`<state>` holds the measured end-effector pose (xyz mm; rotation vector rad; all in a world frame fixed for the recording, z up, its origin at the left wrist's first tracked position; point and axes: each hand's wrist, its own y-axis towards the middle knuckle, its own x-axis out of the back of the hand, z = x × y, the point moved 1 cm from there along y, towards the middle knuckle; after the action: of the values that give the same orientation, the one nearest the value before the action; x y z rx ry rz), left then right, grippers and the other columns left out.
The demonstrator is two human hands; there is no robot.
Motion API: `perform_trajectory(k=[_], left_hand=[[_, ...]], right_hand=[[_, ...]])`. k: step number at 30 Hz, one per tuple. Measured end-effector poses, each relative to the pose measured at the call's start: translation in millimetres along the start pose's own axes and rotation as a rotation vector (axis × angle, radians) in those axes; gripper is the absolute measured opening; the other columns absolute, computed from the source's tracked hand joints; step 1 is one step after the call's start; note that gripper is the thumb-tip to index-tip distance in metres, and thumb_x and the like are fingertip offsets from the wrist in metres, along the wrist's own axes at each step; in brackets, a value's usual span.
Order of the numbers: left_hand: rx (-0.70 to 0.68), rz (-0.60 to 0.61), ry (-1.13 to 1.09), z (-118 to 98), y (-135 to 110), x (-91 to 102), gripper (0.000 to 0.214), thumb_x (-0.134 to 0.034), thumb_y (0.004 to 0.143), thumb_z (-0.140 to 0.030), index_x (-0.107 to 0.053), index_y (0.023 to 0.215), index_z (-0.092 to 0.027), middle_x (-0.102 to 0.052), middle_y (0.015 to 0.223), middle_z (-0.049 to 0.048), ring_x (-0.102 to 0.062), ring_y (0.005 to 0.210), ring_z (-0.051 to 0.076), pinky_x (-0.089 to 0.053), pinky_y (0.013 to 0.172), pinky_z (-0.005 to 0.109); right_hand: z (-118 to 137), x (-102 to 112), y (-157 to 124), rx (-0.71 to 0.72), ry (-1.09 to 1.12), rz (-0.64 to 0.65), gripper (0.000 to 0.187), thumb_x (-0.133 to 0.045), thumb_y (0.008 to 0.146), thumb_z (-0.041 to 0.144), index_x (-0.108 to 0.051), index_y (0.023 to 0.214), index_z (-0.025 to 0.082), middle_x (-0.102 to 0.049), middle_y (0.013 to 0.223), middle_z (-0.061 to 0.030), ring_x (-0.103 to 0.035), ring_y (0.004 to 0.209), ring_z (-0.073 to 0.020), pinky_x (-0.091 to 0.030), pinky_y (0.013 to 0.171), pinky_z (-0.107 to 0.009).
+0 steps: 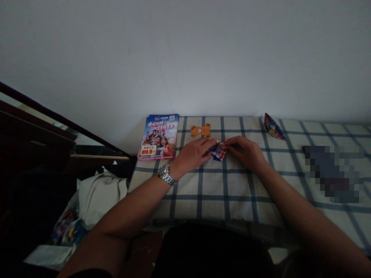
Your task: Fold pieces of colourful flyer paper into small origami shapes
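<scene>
Between my hands is a small folded piece of printed paper (219, 151), blue, white and red, over the checked cloth. My left hand (197, 153), with a metal watch (167, 174) on its wrist, grips the paper's left side. The fingers of my right hand (246, 151) pinch its upper right edge. Left of my hands lies a stack of printed flyers (159, 138), the top one showing a price of 89.9. Another folded paper piece (273, 126) stands near the wall, to the right.
A checked cloth (188, 199) covers the surface, with a bear-shaped figure (200, 131) near its back. A pixelated dark object (333, 173) lies on the right. The wall (220, 58) rises behind. Bags (98, 195) and dark furniture (34, 131) are at the left.
</scene>
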<state>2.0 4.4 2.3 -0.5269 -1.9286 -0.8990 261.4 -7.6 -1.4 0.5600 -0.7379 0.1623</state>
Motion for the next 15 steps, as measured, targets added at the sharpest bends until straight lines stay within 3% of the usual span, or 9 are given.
perform_trajectory(k=[8,15], left_hand=[[-0.060,0.021,-0.043,4.4,-0.7,-3.9,0.051,-0.067,0.099,-0.018,-0.055,0.148,-0.020,-0.061,0.153,0.0109,-0.059,0.141,0.028,-0.052,0.120,0.049],[-0.055,0.031,-0.029,5.1,-1.8,-4.5,0.049,-0.068,0.103,-0.025,-0.054,0.150,-0.020,-0.064,0.150,0.0107,-0.062,0.137,0.027,-0.055,0.117,0.047]], right_hand=[[-1.5,-0.7,0.0,0.009,0.014,0.010,0.013,-0.066,0.099,0.022,-0.075,0.106,0.026,-0.081,0.110,-0.0060,-0.077,0.102,-0.0264,-0.064,0.093,-0.045],[-0.5,-1.2,-0.1,0.025,0.015,0.018,0.017,-0.064,0.099,0.022,-0.075,0.112,0.026,-0.080,0.114,-0.0068,-0.077,0.106,-0.0262,-0.064,0.098,-0.046]])
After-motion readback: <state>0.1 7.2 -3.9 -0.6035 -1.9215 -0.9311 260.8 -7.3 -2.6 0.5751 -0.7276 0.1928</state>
